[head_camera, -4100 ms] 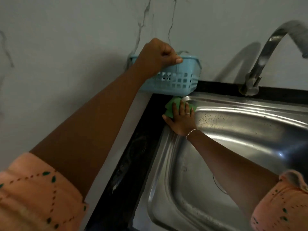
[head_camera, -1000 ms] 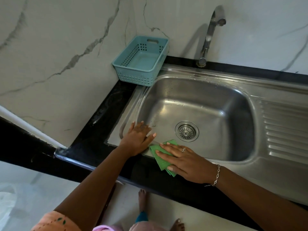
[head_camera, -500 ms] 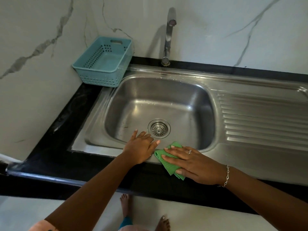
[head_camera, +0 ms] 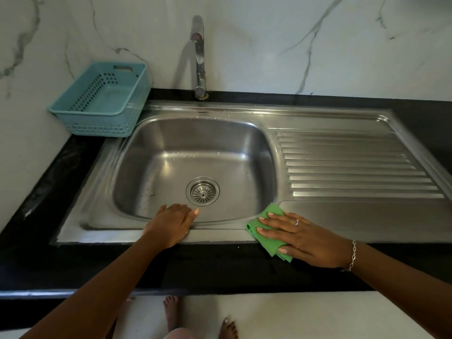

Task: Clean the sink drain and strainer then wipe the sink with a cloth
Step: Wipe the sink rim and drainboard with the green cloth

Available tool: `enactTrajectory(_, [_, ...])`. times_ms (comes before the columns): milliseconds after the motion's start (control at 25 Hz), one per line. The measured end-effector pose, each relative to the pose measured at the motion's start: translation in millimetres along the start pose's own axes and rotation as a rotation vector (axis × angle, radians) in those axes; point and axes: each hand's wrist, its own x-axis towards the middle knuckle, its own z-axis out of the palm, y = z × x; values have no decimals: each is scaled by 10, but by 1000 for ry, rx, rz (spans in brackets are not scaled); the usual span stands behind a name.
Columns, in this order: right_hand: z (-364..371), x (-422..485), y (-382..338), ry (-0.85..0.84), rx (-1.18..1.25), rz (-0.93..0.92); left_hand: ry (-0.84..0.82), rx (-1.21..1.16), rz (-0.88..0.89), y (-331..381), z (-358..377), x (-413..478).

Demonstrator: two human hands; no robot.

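White wall panels (head_camera: 269,45) with grey marble veining met in a corner at the back left. A glossy black countertop (head_camera: 220,270) ran along their foot, with a thin highlight on its front edge. A teal perforated basket (head_camera: 97,126) stood in that corner. A pale floor (head_camera: 305,314) lay below. The light was dim and soft.
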Motion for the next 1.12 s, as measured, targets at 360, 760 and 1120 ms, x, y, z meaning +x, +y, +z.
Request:
enactTrajectory(360, [208, 243, -591, 283, 119, 409, 54, -377, 96, 575, -111, 50])
enactTrajectory(760, [91, 172, -428, 244, 316, 387, -49, -515, 170, 1167, 85, 276])
enactTrajectory(1120, [155, 175, -401, 321, 218, 358, 16, -437, 56, 1543, 259, 268])
